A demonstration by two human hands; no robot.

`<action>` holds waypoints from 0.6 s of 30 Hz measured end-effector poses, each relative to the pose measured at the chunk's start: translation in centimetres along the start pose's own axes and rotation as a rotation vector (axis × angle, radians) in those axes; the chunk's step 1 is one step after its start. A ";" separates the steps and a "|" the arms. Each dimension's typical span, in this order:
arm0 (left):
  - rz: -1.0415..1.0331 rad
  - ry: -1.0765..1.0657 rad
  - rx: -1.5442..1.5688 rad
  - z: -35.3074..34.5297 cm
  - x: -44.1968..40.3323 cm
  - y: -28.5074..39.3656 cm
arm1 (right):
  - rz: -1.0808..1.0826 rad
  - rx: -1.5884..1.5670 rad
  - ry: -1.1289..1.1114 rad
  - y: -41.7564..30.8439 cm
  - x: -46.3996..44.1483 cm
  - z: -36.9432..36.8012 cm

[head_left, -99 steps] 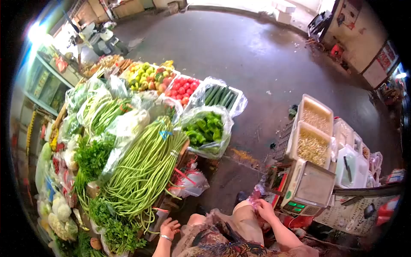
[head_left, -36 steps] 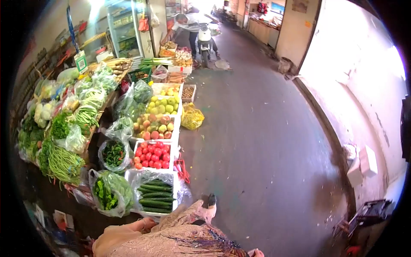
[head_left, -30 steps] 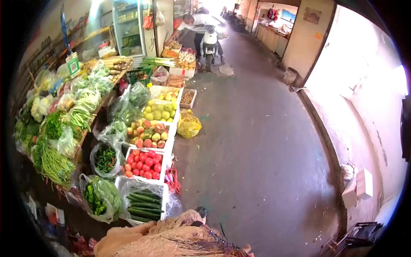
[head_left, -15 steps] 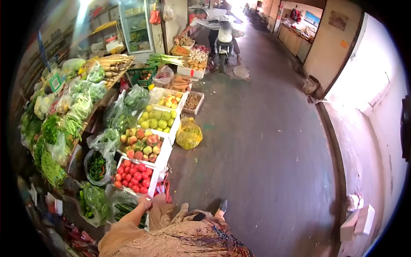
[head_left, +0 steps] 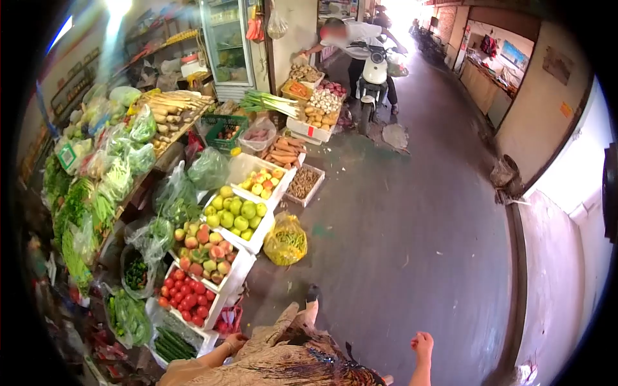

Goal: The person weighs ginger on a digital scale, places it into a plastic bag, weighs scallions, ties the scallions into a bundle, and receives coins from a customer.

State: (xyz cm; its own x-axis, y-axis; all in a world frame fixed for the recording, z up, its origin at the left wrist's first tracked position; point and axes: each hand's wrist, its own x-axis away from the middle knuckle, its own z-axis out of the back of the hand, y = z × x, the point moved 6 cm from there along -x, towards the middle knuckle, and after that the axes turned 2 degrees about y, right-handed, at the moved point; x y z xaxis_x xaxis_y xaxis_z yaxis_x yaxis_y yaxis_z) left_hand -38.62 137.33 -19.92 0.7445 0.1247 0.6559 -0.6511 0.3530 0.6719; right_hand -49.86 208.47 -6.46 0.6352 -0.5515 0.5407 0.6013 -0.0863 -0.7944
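Observation:
My left hand (head_left: 237,342) hangs low beside my patterned clothing, close to the box of tomatoes (head_left: 187,297) and the cucumbers (head_left: 172,344). Its fingers are small and partly turned away, so their pose is unclear. My right hand (head_left: 421,343) is held out over the floor at the lower right, fingers curled in, with no object visible in it. White boxes of peaches (head_left: 205,252), green apples (head_left: 234,214) and yellow-red fruit (head_left: 262,183) run forward on my left. A yellow bag (head_left: 286,239) of green vegetables lies on the floor beside them.
A person (head_left: 360,38) leans over a white scooter (head_left: 373,71) ahead, one arm reaching to crates of potatoes and garlic (head_left: 322,108). Leafy vegetables (head_left: 77,212) cover a stall at the left. A bucket (head_left: 505,172) stands by the right wall; grey floor (head_left: 386,244) runs between.
The view has moved forward and turned left, so boxes, scooter and person appear nearer and further right. My right hand has come into view; my left hand is now lower, beside the clothing.

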 end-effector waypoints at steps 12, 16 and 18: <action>0.209 -0.181 0.708 5.9 -26.2 25.3 | -0.046 0.471 -0.545 -5.2 -11.7 -19.7; 0.118 0.100 0.318 5.5 -32.2 43.1 | -0.183 0.422 -0.484 -9.9 -18.2 -20.4; 0.152 0.112 0.312 3.8 -35.1 45.6 | -0.198 0.425 -0.467 -11.8 -22.5 -20.1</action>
State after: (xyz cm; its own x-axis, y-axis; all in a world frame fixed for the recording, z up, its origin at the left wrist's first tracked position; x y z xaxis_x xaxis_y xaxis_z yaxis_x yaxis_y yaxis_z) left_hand -95.03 145.48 -11.00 0.6357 0.2611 0.7264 -0.7567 0.0246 0.6533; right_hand -80.99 205.19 -14.76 0.5791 -0.1326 0.8044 0.8064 0.2383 -0.5413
